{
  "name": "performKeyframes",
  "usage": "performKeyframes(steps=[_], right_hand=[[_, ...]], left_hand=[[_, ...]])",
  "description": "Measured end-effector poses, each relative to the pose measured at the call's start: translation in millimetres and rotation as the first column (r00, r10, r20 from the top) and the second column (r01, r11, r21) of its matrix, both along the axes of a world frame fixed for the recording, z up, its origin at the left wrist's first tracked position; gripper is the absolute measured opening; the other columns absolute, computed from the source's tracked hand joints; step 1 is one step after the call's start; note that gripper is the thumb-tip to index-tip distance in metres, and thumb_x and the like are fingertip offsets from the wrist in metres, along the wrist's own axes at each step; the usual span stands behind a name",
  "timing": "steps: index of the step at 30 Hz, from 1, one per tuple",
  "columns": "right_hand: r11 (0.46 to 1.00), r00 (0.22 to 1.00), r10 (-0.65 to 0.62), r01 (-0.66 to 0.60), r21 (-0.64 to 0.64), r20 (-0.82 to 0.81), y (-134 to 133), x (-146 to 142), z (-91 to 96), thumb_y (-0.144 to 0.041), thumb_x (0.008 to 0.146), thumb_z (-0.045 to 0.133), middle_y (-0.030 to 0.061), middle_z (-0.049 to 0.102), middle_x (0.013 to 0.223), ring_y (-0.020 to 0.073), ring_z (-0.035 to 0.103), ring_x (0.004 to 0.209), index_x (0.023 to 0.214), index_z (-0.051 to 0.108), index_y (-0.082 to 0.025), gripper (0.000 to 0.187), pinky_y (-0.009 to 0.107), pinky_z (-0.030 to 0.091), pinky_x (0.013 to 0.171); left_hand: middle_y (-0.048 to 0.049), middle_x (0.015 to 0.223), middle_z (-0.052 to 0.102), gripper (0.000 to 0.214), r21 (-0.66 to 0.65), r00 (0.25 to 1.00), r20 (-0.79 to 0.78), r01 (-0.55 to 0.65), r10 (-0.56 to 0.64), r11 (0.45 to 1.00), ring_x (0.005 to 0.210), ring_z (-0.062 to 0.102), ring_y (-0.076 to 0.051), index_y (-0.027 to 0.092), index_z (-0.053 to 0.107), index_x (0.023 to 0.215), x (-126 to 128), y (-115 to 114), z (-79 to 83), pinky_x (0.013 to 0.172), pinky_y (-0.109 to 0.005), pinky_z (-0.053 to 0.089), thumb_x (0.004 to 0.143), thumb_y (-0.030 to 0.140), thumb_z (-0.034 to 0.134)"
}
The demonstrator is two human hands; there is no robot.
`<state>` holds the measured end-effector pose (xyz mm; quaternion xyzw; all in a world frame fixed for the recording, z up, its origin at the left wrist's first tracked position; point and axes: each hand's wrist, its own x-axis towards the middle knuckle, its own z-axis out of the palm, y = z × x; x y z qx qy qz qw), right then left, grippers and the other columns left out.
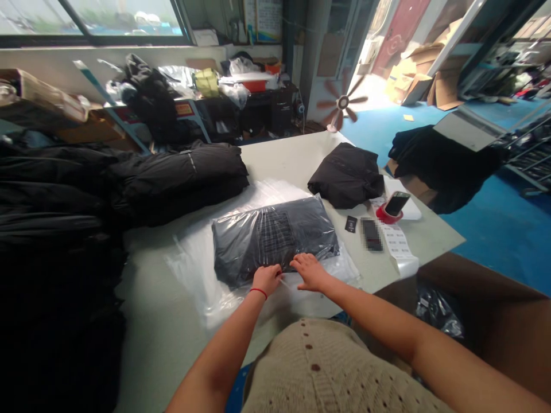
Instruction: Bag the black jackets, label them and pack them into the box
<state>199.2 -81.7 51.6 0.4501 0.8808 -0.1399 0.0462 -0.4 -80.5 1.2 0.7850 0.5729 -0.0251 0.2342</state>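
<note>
A folded dark garment (pixel 310 226) lies inside a clear plastic bag (pixel 241 229) on the table. The bag rests on a stack of flat clear plastic bags (pixel 193 281). At the near edge of the bag, my left hand (pixel 267 279), with a red string on the wrist, has its fingers closed on the plastic. A thin pale strip of film shows beside its fingertips. Just to the right, my right hand (pixel 309 272) has its fingers apart and lies over the bag's near edge. Its palm side is hidden.
Piles of black garments (pixel 181 178) fill the left side. A folded black garment (pixel 346 175), a phone (pixel 372 235), red tape (pixel 388 214) and a label strip (pixel 399 246) lie to the right. An open cardboard box (pixel 499 321) stands below, and a fan (pixel 342 103) behind.
</note>
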Motion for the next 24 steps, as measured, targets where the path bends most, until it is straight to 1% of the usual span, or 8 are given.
performKeyframes(steps=[3, 6, 10, 12, 14, 16, 19, 24], right_hand=[[0.993, 0.994, 0.106, -0.105, -0.049, 0.016, 13, 0, -10.7, -0.036, 0.07, 0.076, 0.0116, 0.058, 0.119, 0.0272, 0.05, 0.111, 0.116, 0.058, -0.019, 0.052, 0.038, 0.038, 0.094], [0.991, 0.994, 0.097, -0.092, -0.098, 0.052, 23, 2, -15.5, -0.032, 0.075, 0.07, 0.0101, 0.064, 0.111, 0.0259, 0.053, 0.106, 0.111, 0.062, -0.019, 0.039, 0.035, 0.04, 0.089], [0.984, 0.99, 0.114, -0.101, -0.148, 0.079, 30, 4, -13.8, -0.031, 0.081, 0.063, 0.0087, 0.068, 0.104, 0.0245, 0.056, 0.104, 0.098, 0.07, -0.021, 0.021, 0.032, 0.041, 0.086], [0.98, 0.989, 0.122, -0.108, -0.164, 0.081, 33, 6, -11.5, -0.03, 0.085, 0.057, 0.008, 0.07, 0.101, 0.0237, 0.058, 0.102, 0.094, 0.072, -0.022, 0.019, 0.031, 0.042, 0.085], [0.977, 0.99, 0.115, -0.098, -0.19, 0.081, 37, 6, -9.3, -0.028, 0.087, 0.054, 0.007, 0.072, 0.099, 0.0226, 0.06, 0.101, 0.094, 0.074, -0.023, 0.022, 0.029, 0.042, 0.085], [0.972, 0.993, 0.084, -0.064, -0.226, 0.081, 41, 6, -7.4, -0.028, 0.088, 0.053, 0.0062, 0.073, 0.099, 0.0216, 0.062, 0.1, 0.096, 0.074, -0.024, 0.023, 0.028, 0.043, 0.085], [0.964, 0.996, 0.017, 0.008, -0.264, 0.089, 44, 4, -5.5, -0.032, 0.089, 0.053, 0.0075, 0.074, 0.1, 0.0218, 0.064, 0.098, 0.099, 0.075, -0.025, 0.025, 0.028, 0.044, 0.084], [0.968, 0.987, -0.107, 0.132, -0.215, 0.124, 42, -4, -5.8, -0.042, 0.091, 0.05, 0.0122, 0.074, 0.095, 0.0247, 0.066, 0.095, 0.094, 0.077, -0.023, 0.032, 0.031, 0.046, 0.08]], left_hand=[[-0.001, 0.087, 0.07, 0.019, 0.014, 1.0, -0.003, 0.027, -0.027, 1.0, 0.084, 0.064, -0.017, 0.025, 0.066, 0.09, 1, -1, 3.5, 0.079, -0.03, 0.041, 0.089, 0.039, 0.053], [-0.0042, 0.093, 0.066, 0.021, 0.076, 0.993, -0.032, 0.112, -0.11, 0.991, 0.084, 0.062, -0.018, 0.024, 0.067, 0.091, 1, -6, 7.0, 0.079, -0.032, 0.042, 0.09, 0.037, 0.051], [-0.0099, 0.102, 0.061, 0.024, 0.168, 0.978, -0.07, 0.208, -0.199, 0.964, 0.099, 0.056, -0.022, 0.021, 0.07, 0.09, 2, -15, 10.7, 0.082, -0.035, 0.042, 0.09, 0.034, 0.049], [-0.0108, 0.107, 0.062, 0.024, 0.185, 0.973, -0.048, 0.229, -0.224, 0.956, 0.106, 0.052, -0.024, 0.021, 0.07, 0.089, 1, -18, 12.0, 0.086, -0.037, 0.04, 0.09, 0.033, 0.049], [-0.01, 0.108, 0.063, 0.024, 0.161, 0.972, -0.007, 0.234, -0.236, 0.959, 0.106, 0.052, -0.024, 0.022, 0.07, 0.091, -1, -18, 12.8, 0.089, -0.039, 0.039, 0.091, 0.033, 0.048], [-0.009, 0.104, 0.066, 0.026, 0.103, 0.981, 0.028, 0.188, -0.191, 0.977, 0.102, 0.055, -0.022, 0.022, 0.07, 0.093, -3, -15, 13.3, 0.089, -0.038, 0.039, 0.092, 0.033, 0.046], [-0.0084, 0.097, 0.069, 0.029, 0.016, 0.997, 0.038, 0.067, -0.068, 0.998, 0.099, 0.058, -0.021, 0.022, 0.07, 0.092, -4, -8, 14.0, 0.087, -0.034, 0.041, 0.093, 0.034, 0.044], [-0.0109, 0.094, 0.071, 0.036, -0.05, 0.996, -0.062, -0.061, 0.058, 0.997, 0.096, 0.063, -0.022, 0.019, 0.071, 0.088, 8, 3, 18.2, 0.085, -0.033, 0.044, 0.095, 0.035, 0.04]])
